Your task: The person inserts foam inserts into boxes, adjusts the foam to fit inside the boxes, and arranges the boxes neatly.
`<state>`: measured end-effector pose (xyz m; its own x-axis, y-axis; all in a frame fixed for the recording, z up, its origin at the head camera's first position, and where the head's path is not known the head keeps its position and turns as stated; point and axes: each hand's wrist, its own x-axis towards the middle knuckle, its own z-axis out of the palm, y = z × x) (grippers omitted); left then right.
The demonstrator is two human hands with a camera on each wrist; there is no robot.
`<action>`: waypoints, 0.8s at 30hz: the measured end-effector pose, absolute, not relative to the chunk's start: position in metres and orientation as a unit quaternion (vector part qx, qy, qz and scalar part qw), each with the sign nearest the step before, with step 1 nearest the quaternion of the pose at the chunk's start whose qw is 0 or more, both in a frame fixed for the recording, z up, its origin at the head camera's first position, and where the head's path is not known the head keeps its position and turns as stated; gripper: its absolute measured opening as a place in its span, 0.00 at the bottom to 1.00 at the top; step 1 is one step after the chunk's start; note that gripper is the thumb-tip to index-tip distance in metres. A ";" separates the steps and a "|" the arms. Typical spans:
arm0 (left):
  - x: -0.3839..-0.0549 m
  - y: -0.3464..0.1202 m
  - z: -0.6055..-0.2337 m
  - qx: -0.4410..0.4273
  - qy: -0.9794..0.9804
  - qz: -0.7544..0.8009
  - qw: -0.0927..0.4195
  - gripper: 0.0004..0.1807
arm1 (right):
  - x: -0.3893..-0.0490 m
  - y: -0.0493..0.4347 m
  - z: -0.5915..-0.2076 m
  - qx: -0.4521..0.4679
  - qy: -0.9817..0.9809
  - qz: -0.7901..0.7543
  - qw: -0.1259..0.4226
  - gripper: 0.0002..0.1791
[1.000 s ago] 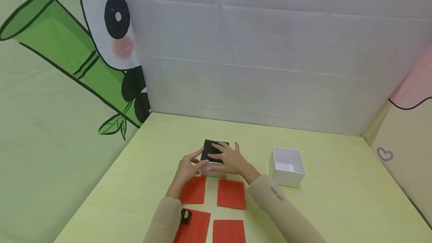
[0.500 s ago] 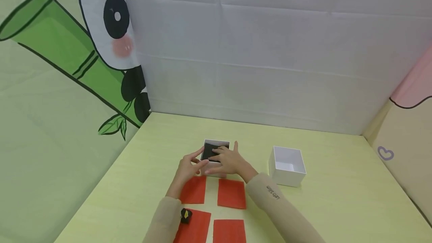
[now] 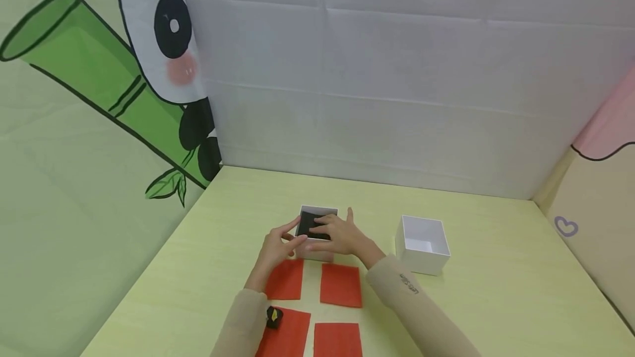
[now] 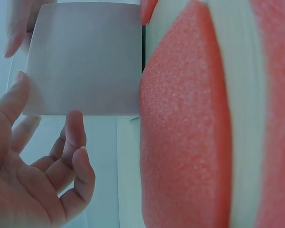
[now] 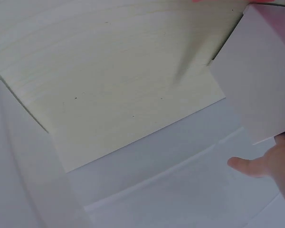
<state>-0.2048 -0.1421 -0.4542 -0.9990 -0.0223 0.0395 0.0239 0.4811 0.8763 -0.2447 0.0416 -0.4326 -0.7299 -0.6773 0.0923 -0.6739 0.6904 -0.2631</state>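
Observation:
A white open-topped box [image 3: 315, 249] stands mid-table with a black square sheet [image 3: 307, 223] inside it, below the rim. My left hand [image 3: 273, 249] holds the box at its left side, thumb at the near rim and fingers along the wall. In the left wrist view, the thumb and fingers of that hand [image 4: 42, 166] meet two edges of the box [image 4: 85, 57]. My right hand [image 3: 342, 236] reaches over the box with spread fingers, the fingertips resting on the black sheet. It hides the sheet's right part. In the right wrist view, the right hand [image 5: 280, 164] is partly out of frame.
Another white box [image 3: 424, 258], open-topped, stands to the right with nothing visible inside. Several red foam squares lie nearer, including one [image 3: 340, 285] in front of the box. A small black item with a yellow mark [image 3: 274, 317] is beside the left cuff. A white backdrop [image 3: 377, 98] rises behind.
The black sheet has sunk from the box's rim to inside it, so the white back wall now shows. My right hand has shifted slightly; the left has kept its place.

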 end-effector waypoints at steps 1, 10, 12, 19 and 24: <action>-0.204 -0.142 -0.454 0.000 -0.861 -0.508 0.023 0.30 | -0.244 0.043 -0.433 -0.371 0.917 -0.147 0.002 0.32; -0.202 -0.141 -0.453 -0.008 -0.872 -0.488 0.037 0.31 | -0.236 0.059 -0.436 -0.379 0.908 -0.172 -0.043 0.29; -0.202 -0.142 -0.453 -0.007 -0.873 -0.485 0.038 0.31 | -0.235 0.061 -0.435 -0.385 0.904 -0.179 -0.052 0.29; -0.203 -0.143 -0.452 -0.025 -0.891 -0.449 0.062 0.30 | -0.232 0.070 -0.433 -0.399 0.887 -0.225 -0.066 0.29; -0.203 -0.143 -0.453 -0.040 -0.909 -0.405 0.093 0.30 | -0.232 0.075 -0.433 -0.399 0.878 -0.255 -0.076 0.29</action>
<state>-0.2026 -0.1426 -0.4533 -0.9796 -0.0026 0.2007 0.1474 0.6694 0.7281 -0.2317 0.0754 -0.4332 -0.6702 -0.6613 0.3369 -0.7389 0.5520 -0.3864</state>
